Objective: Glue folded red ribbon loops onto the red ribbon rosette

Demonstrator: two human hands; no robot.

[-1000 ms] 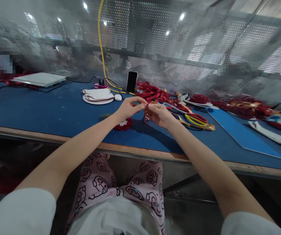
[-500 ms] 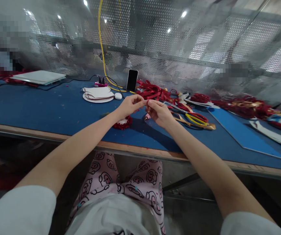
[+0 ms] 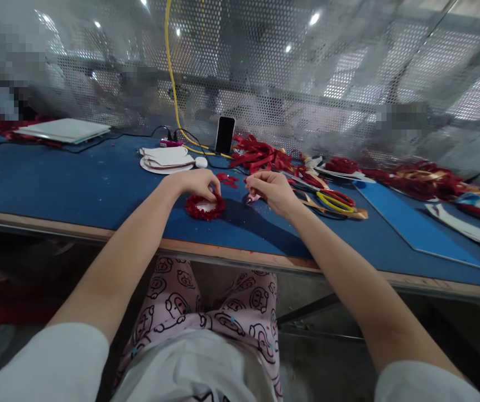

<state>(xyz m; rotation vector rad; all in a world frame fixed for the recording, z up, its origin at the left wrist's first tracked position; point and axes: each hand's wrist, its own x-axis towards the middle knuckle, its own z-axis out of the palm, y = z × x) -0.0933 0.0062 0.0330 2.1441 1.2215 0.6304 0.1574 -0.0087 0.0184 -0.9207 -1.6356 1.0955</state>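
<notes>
A round red ruffled rosette [image 3: 205, 207] with a white centre lies on the blue table [image 3: 76, 184] near its front edge. My left hand [image 3: 196, 183] rests over its far side, fingertips touching the red ruffle. My right hand [image 3: 270, 191] is a little to the right, fingers pinched together on a small red and pink piece that I cannot make out clearly. A few loose red scraps [image 3: 227, 178] lie between the two hands.
A pile of red ribbon [image 3: 260, 155] and a phone [image 3: 225, 134] standing upright sit at the back. Scissors with red and yellow handles [image 3: 332, 200] lie to the right, beside a blue board [image 3: 411, 229]. White plates [image 3: 165, 161] lie back left. A perforated metal screen stands behind.
My left hand has let go of the small piece held between both hands and dropped down onto the red rosette. My right hand has lowered slightly, still pinched.
</notes>
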